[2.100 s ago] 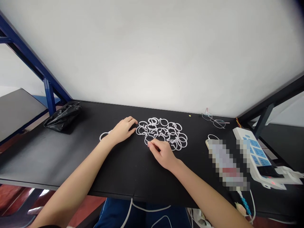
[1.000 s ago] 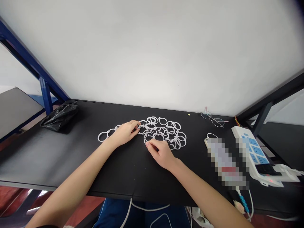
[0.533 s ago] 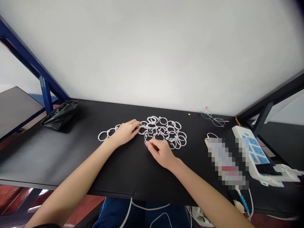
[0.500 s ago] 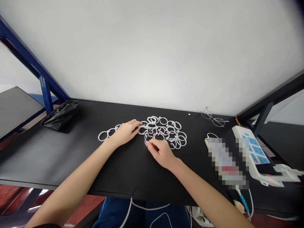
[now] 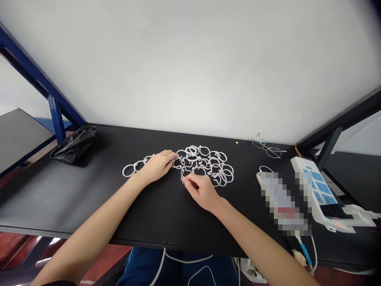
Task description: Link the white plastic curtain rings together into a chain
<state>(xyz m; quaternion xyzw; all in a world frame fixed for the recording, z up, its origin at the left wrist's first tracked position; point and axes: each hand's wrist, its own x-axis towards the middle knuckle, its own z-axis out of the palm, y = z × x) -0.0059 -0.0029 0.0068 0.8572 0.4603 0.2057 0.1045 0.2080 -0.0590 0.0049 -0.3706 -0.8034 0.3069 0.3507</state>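
Observation:
A pile of white curtain rings (image 5: 228, 170) lies on the black table, many overlapping, some with small clips or eyelets. My right hand (image 5: 205, 193) is closed in a pinch on the near left edge of one white curtain ring (image 5: 182, 173) at the front of the pile. My left hand (image 5: 160, 165) rests at the pile's left side, its fingertips together at the edge of another ring (image 5: 178, 163). Left of that hand, a short row of linked-looking rings (image 5: 128, 171) runs along the table, partly hidden behind the hand.
A black plastic bag (image 5: 74, 145) sits at the far left. Eyeglasses (image 5: 269, 149) lie at the back right. Nearer are a blurred-out phone (image 5: 284, 204) with cables and a white power strip (image 5: 320, 190). A white wall rises behind the table (image 5: 166, 214).
Left fingertips shift very slightly at the ring they touch. The right hand keeps its pinch in the same place; the view drifts a little.

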